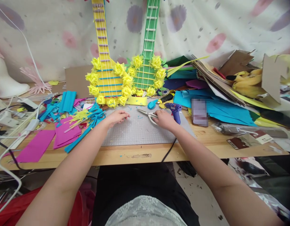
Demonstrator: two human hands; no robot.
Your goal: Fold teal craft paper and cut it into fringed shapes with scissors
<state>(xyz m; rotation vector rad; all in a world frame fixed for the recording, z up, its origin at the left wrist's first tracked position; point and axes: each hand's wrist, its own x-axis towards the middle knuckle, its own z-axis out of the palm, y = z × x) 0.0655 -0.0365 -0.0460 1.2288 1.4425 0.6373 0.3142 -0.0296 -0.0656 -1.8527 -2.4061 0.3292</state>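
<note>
My right hand (pixel 165 120) is closed round the handles of a pair of scissors (pixel 145 112), whose blades point left over the grey cutting mat (pixel 135 135). Over the mat's left side, my left hand (pixel 118 117) has its fingers pinched together; anything between them is too small to make out. Small blue scraps (pixel 140 117) lie on the mat between the hands. Just beyond the scissors rest a blue teardrop-shaped piece (pixel 152 104) and a blue glue gun (pixel 175 109). A yellow strip (pixel 136 100) lies at the mat's far edge.
Behind the mat stand a yellow paper guitar (pixel 109 83) and a green one (pixel 145 77), both trimmed with yellow flowers. Magenta sheets (pixel 37 146) and blue strips (pixel 88 127) crowd the left. A phone (pixel 199 112), blue sheets (pixel 229 110) and stacked cardboard (pixel 212 77) occupy the right.
</note>
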